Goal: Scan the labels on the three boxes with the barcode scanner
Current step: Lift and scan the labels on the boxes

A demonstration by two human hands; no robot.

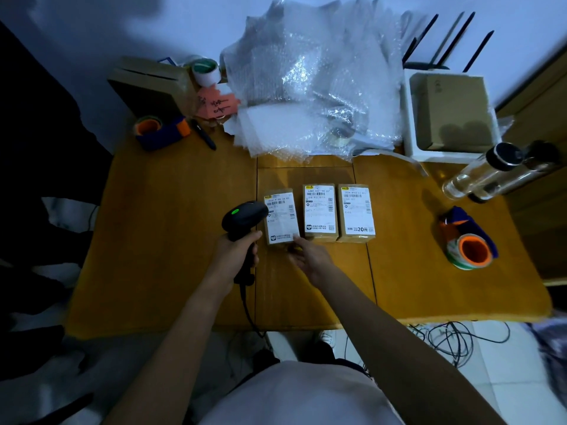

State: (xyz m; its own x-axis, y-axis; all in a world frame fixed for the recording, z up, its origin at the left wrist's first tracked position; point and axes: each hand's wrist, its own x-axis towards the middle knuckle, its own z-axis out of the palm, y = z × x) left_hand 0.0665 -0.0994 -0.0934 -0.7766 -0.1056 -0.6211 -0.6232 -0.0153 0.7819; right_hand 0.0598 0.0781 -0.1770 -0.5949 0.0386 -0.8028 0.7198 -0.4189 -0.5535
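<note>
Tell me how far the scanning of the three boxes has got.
Nothing shows as done. In hand: the left hand aims the scanner at the leftmost box, which the right hand steadies. Left: the middle box and right box, untouched.

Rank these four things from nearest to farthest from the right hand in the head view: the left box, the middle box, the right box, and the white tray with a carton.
From the right hand:
1. Left box, at its fingertips.
2. Middle box, just beyond the hand.
3. Right box, further right.
4. White tray, far right corner of the table.
</note>
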